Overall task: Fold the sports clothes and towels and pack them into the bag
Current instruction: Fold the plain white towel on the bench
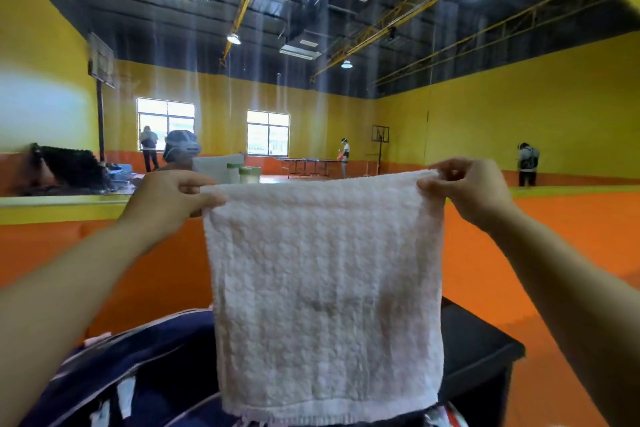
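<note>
A pale pink-white towel (325,295) hangs flat in front of me, held up by its two top corners. My left hand (169,199) pinches the top left corner, and my right hand (467,191) pinches the top right corner. The towel's lower hem reaches down to a dark navy garment with white stripes (145,367) that lies on a black table (474,340). The bag cannot be seen; the towel hides the middle of the table.
The orange floor (571,239) of a sports hall spreads to the right. A low orange and yellow wall (62,218) runs on the left, with a person wearing a headset (181,149) behind it. Farther off stand a table-tennis table (304,163) and other people.
</note>
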The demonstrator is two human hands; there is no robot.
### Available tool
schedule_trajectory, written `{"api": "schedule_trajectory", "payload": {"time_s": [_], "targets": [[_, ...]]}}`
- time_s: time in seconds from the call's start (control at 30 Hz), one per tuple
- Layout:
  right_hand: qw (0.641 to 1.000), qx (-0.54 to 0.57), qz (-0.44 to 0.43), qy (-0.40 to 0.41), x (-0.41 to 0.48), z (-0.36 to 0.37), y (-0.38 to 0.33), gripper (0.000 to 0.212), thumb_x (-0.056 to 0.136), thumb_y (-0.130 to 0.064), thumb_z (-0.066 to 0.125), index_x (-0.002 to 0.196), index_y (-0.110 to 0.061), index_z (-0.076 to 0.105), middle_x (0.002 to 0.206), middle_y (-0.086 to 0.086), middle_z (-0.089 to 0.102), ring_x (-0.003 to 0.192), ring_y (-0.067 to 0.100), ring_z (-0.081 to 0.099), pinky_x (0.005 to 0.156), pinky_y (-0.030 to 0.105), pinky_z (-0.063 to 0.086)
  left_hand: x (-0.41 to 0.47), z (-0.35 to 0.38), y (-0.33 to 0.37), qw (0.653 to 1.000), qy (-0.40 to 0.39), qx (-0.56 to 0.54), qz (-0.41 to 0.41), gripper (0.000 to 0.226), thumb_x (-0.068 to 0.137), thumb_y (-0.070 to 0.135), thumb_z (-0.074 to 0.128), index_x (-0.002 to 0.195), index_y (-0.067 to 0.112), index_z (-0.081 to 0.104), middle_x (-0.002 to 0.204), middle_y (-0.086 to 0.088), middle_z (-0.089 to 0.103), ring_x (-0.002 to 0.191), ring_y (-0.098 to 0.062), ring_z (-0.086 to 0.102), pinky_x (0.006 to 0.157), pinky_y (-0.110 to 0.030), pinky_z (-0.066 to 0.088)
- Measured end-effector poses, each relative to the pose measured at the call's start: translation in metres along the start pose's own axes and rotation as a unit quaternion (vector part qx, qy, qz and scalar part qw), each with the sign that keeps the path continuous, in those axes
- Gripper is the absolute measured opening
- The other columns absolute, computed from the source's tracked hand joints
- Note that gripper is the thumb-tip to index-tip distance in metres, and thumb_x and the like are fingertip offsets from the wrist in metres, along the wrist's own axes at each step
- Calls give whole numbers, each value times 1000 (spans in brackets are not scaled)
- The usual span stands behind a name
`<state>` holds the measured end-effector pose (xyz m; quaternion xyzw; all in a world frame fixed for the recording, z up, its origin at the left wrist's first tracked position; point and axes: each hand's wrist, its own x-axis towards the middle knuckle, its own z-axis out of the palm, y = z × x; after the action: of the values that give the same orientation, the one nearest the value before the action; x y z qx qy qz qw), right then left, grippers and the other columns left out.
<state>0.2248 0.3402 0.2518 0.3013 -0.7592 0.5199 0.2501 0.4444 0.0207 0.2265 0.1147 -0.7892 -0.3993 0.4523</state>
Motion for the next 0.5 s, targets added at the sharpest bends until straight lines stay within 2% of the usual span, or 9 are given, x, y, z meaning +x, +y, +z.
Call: {"api": "schedule_trajectory", "payload": {"time_s": [0.07,0.13,0.23,0.27,0.37,0.43,0.5], "targets": [[999,-36,-15,12,-3,-14,9,19,75,-26,79,85,-13,70,86,18,70,73,19,58,67,39,52,-1,16,3,999,0,35,22,25,74,9,76,96,14,66,83,3,63,75,-7,59,51,-6,48],[999,-42,-30,15,-6,-26,15,15,78,-28,77,75,-15,68,79,20,68,67,18,54,61,41,49,0,28,5,997,7,71,40,28,73,14,78,99,11,67,85,-2,65,76,-12,61,54,-11,51],[999,-11,-34,20,-10,-42,23,18,81,-26,73,66,-23,65,54,-9,59,51,0,46,48,24,42,4,41,4,993,22,104,44,35,71,26,79,102,12,70,93,-8,67,84,-22,63,69,-33,53],[999,11,-32,21,-10,-45,26,19,80,-27,73,63,-24,65,52,-11,56,47,-1,44,46,19,36,4,44,5,993,28,107,48,35,70,27,80,101,14,70,91,-8,67,84,-22,63,69,-33,52],[997,69,-37,17,-14,-52,33,22,81,-28,70,60,-21,63,50,-12,54,46,0,40,44,17,30,5,53,7,990,33,118,65,26,70,25,80,91,15,71,82,-3,67,78,-18,61,62,-24,44],[996,80,-45,12,-15,-55,38,26,87,-18,65,62,-20,57,46,-17,52,44,-2,40,44,13,30,5,59,10,988,26,128,83,17,72,22,79,83,15,69,79,1,64,75,-12,59,59,-18,41],[995,86,-48,12,-13,-56,44,27,89,-20,64,63,-22,57,50,-16,54,49,-1,43,49,15,35,6,64,10,986,22,137,88,13,75,22,76,80,13,68,84,1,60,76,-12,56,59,-16,38]]}}
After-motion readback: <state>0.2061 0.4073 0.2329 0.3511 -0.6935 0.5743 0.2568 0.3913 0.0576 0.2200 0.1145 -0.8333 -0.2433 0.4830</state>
